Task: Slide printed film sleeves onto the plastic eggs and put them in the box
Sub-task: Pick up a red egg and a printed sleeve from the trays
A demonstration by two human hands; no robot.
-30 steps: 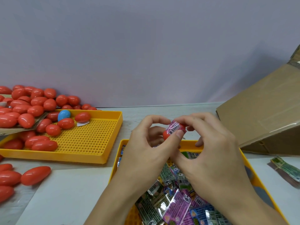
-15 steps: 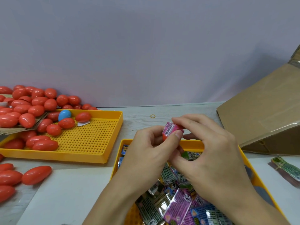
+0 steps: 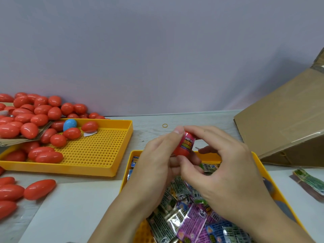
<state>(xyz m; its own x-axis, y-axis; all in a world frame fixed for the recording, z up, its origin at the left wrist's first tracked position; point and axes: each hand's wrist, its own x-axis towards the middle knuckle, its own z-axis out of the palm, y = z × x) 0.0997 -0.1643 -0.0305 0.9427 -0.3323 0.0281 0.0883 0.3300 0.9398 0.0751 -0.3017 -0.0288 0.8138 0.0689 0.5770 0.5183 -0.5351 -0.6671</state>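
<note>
Seating the printed sleeve (image 3: 186, 143) squarely round the red egg (image 3: 182, 151) is the job in hand. The egg is held above the far rim of the near yellow tray (image 3: 259, 165) of loose sleeves (image 3: 191, 223). The left hand (image 3: 157, 165) pinches it, thumb on top; the right hand (image 3: 226, 171) curls fingertips round the film. Probably best: ease evenly, avoiding creases. The cardboard box (image 3: 280, 130) waits by the worktop's far right edge.

A tray (image 3: 112, 171) holding eggs (image 3: 49, 156) sits left on the desk (image 3: 201, 118). Another tray (image 3: 259, 165) with film sleeves (image 3: 191, 223) lies nearer, right of it. The box (image 3: 284, 123) stands far right.
</note>
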